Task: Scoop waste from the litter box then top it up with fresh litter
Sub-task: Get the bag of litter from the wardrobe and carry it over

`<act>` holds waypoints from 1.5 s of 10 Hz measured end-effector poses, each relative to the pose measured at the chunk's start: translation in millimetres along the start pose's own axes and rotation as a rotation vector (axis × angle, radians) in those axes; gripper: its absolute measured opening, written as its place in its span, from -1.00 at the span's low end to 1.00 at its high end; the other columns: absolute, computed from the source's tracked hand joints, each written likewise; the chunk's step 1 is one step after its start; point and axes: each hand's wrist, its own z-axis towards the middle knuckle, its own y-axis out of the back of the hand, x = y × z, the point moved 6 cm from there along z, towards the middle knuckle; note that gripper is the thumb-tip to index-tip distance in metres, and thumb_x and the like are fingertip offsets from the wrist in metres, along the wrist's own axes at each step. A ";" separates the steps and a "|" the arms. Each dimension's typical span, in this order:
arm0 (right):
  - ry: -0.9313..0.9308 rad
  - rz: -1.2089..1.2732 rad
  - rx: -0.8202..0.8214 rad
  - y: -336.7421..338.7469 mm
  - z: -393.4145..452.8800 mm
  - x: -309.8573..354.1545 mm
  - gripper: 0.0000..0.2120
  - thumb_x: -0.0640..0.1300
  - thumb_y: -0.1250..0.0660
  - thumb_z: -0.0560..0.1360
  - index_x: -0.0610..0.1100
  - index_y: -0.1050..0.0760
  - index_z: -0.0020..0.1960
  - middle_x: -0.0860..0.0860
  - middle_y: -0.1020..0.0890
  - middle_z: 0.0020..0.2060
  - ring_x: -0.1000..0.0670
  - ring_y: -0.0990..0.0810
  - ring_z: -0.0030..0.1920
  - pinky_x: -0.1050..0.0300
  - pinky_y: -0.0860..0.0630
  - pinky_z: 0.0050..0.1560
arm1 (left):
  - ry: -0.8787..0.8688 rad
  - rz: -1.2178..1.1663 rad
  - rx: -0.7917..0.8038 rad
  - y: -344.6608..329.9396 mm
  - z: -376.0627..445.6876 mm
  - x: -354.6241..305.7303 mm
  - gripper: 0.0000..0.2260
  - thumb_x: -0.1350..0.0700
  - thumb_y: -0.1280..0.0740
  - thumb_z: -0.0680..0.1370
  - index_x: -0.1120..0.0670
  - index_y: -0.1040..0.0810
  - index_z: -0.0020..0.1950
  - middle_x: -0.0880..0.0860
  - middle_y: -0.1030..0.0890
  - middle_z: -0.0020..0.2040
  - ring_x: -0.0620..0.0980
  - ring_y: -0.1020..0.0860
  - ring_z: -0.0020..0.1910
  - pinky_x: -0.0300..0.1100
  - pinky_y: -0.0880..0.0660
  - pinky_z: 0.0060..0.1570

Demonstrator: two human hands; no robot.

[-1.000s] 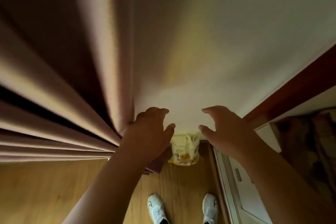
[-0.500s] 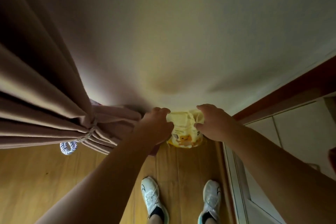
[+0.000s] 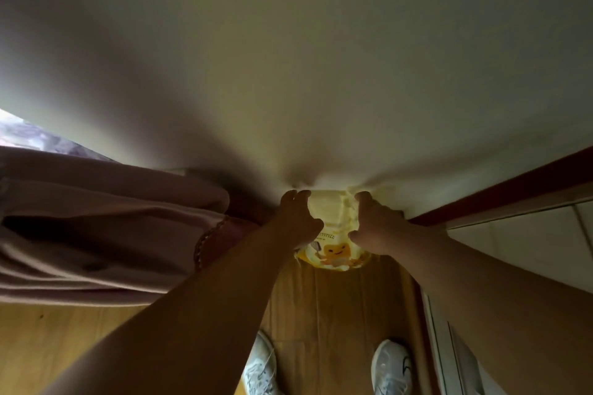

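Both hands have closed in from open air: left hand (image 3: 296,218) and right hand (image 3: 375,226) now clamp the bag's (image 3: 333,234) sides, on the floor (image 3: 337,305) against the wall (image 3: 288,74). Likely heavy, soft, shifting; grip low, support underneath.

Item count, head view:

- Hands: two. The left hand (image 3: 296,221) and the right hand (image 3: 377,228) are each closed on one side of the same bag.
- Bags: one yellow bag (image 3: 333,234), far centre, standing against the wall.
- Shoes: two white shoes, near centre: a left shoe (image 3: 260,365) and a right shoe (image 3: 391,365).
- Curtains: one pink curtain (image 3: 96,228), gathered at the left.
- Floors: one wooden floor (image 3: 321,305).
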 end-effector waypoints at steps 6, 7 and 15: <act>-0.095 -0.305 0.087 -51.1 -1.6 -12.5 -0.67 -0.12 -0.29 0.65 -0.20 -0.47 0.38 -0.12 -0.59 0.25 -0.14 -0.56 0.28 -0.04 -0.51 0.28 | -0.051 0.255 0.009 -49.9 0.0 39.5 -0.73 0.05 -0.29 0.63 0.01 -0.55 0.32 0.04 -0.61 0.25 0.07 -0.58 0.23 -0.11 -0.51 0.19; -0.014 -0.124 -0.037 -26.0 -35.8 -0.4 -0.75 -0.10 -0.15 0.68 -0.22 -0.52 0.17 -0.12 -0.57 -0.07 -0.19 -0.63 0.06 0.00 -0.50 -0.06 | -0.091 0.132 -0.071 -39.5 -13.0 30.8 -0.80 0.13 -0.31 0.63 0.10 -0.63 0.22 0.05 -0.65 0.16 0.05 -0.60 0.19 -0.31 -0.38 0.04; 0.344 0.137 -0.631 314.5 -493.7 157.5 -0.67 0.00 -0.41 0.54 -0.01 -0.38 -0.33 0.07 -0.46 -0.38 0.13 -0.43 -0.38 0.19 -0.21 -0.39 | -0.408 -0.441 -0.625 295.5 -424.8 -176.7 -0.94 -0.02 -0.44 0.57 -0.21 -0.64 -0.04 -0.33 -0.65 -0.14 -0.31 -0.63 -0.16 -0.46 -0.50 -0.19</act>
